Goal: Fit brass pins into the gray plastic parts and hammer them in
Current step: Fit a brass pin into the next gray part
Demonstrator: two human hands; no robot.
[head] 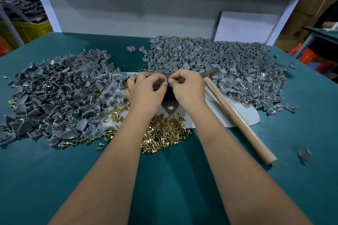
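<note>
Left hand [144,87] and right hand [186,86] pinch a small part [165,80] together, fingers clamped; hammer [236,113] idle; both gray piles [210,60] look large, so likely much remains.

Green table [54,179]: gray parts [54,97], brass pins [164,133], hammer [237,115].

Teal-topped work table [54,179], white back panel [128,5] at 12 o'clock, yellow plastic crate [31,30] at 10, orange stool [311,56] at 2.
</note>
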